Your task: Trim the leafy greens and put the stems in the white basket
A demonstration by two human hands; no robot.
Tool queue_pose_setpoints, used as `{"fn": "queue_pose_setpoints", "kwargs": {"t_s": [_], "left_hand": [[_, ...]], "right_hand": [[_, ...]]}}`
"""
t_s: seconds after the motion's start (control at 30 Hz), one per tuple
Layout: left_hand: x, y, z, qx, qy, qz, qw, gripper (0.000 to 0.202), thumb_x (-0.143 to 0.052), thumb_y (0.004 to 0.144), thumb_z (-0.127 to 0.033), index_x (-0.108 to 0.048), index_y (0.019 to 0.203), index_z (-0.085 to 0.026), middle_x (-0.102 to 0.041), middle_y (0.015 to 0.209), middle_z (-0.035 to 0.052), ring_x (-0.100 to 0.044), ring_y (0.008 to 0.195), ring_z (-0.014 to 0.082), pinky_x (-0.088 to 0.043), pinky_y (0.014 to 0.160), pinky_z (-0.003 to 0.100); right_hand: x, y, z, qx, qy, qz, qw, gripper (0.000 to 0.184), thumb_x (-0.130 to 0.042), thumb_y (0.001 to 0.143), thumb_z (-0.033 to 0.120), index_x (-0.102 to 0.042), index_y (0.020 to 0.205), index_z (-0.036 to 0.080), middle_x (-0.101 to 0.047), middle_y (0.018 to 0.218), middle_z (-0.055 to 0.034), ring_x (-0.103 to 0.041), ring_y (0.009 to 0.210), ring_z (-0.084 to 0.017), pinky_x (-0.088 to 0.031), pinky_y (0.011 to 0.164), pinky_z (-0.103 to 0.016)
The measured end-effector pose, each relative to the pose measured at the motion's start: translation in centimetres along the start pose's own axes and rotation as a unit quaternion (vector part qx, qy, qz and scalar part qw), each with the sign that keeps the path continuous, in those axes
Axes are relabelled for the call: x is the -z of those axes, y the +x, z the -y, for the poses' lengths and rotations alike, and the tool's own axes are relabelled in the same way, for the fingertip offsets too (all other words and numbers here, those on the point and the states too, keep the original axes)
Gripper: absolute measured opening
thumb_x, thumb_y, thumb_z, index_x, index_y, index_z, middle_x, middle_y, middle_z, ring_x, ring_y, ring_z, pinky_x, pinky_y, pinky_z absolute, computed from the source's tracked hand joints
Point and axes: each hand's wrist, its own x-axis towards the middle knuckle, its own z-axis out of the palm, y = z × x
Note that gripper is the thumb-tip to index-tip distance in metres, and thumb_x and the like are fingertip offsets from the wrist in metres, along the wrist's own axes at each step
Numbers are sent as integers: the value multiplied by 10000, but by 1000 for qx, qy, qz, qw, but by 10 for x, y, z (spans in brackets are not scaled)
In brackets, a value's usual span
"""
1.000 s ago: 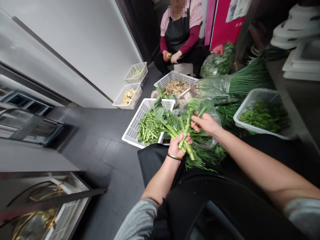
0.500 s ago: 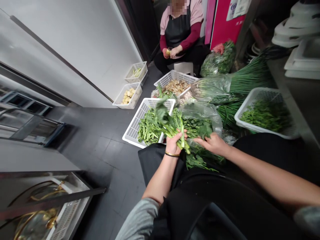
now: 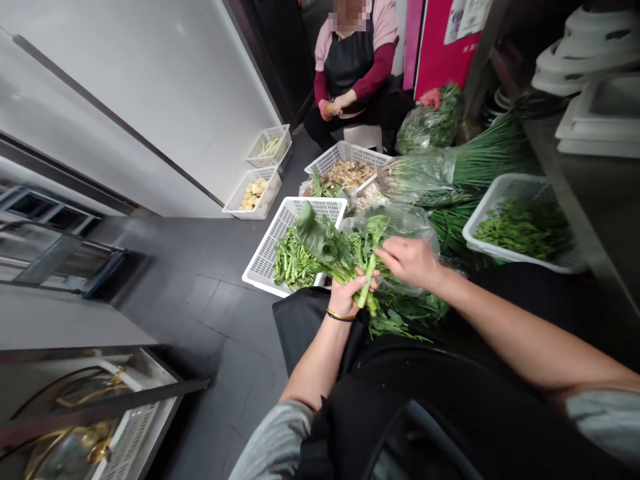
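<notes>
My left hand (image 3: 350, 293) is closed around a small bunch of leafy green stalks (image 3: 369, 280), cut ends toward me and large leaves hanging out to the left. My right hand (image 3: 407, 261) is closed, its fingertips at the side of the thickest stalk. What lies between those fingers, if anything, is hidden. Left of the bunch, a white perforated basket (image 3: 263, 270) holds trimmed green stalks (image 3: 290, 263). Loose leaves (image 3: 393, 323) lie below my hands, and an open clear plastic bag (image 3: 413, 230) with more greens is just beyond them.
A co-worker (image 3: 350, 73) sits opposite, hands together over a basket of peelings (image 3: 350, 173). Potatoes (image 3: 254, 192) fill a smaller basket by the wall. Bundled green onions (image 3: 493, 157) and a basket of greens (image 3: 523, 230) lie right, beside a metal shelf (image 3: 580, 193).
My right hand has moved up and left to the stalk; the dark leaf at its fingers no longer shows. My left hand still grips the bunch. The view has shifted slightly.
</notes>
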Motion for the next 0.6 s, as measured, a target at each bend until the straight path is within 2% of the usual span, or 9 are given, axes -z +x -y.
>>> {"fn": "queue_pose_setpoints", "kwargs": {"t_s": [0.07,0.1,0.17,0.23,0.3,0.37,0.43,0.53,0.6], "left_hand": [[5,2,0,6,-20,-7,1000,286,-759,553,-289,-539,674,-153,-662,710,64,-597,558,144,-452,537,280],[7,3,0,13,-31,-9,999,296,-754,544,-292,-523,675,-162,-659,719,58,-594,553,145,-450,534,287],[11,5,2,32,-53,-6,998,329,-741,527,-317,-480,672,-179,-647,710,46,-578,518,144,-440,513,304],[12,7,5,49,-67,10,997,361,-734,512,-343,-441,656,-187,-621,654,32,-551,467,139,-427,484,313],[11,7,8,64,-73,33,995,384,-742,495,-348,-426,642,-188,-609,625,29,-537,447,136,-422,468,313],[9,6,10,69,-76,47,994,385,-758,487,-334,-445,651,-182,-629,655,38,-550,470,137,-432,481,307],[7,5,11,60,-75,42,994,377,-773,499,-327,-486,691,-177,-653,717,47,-573,519,137,-451,518,302],[1,3,11,33,-46,5,998,371,-793,524,-310,-532,748,-170,-665,778,52,-597,584,134,-476,574,292],[-4,5,11,10,-36,-38,999,347,-796,544,-280,-545,755,-165,-661,773,40,-603,594,124,-483,587,273]], "right_hand": [[1,-26,-9,107,-44,90,989,385,-447,868,449,-537,590,198,-566,611,-37,-497,554,-128,-324,542,-267],[5,-36,-16,123,-38,159,979,364,-483,848,471,-569,612,208,-568,598,-27,-500,542,-128,-322,527,-263],[13,-44,-29,60,0,253,966,317,-591,755,532,-622,681,225,-563,553,-2,-495,497,-126,-313,477,-252],[19,-36,-36,-63,101,270,956,373,-631,690,577,-639,773,213,-578,546,6,-497,468,-123,-319,441,-241],[18,-17,-35,-157,256,218,929,434,-586,709,612,-609,774,183,-594,568,-5,-500,456,-114,-341,425,-235],[12,4,-27,-197,377,132,895,454,-558,724,627,-544,669,176,-556,528,7,-452,405,-90,-323,398,-225],[2,20,-18,-213,401,56,889,475,-581,706,630,-468,574,187,-482,461,35,-372,349,-66,-266,366,-218],[-11,26,-6,-187,272,-25,943,468,-564,754,589,-431,539,195,-463,457,31,-372,371,-71,-265,396,-224],[-16,19,1,-109,117,-88,983,439,-518,817,528,-455,542,192,-498,505,1,-435,456,-95,-303,463,-236]]}}
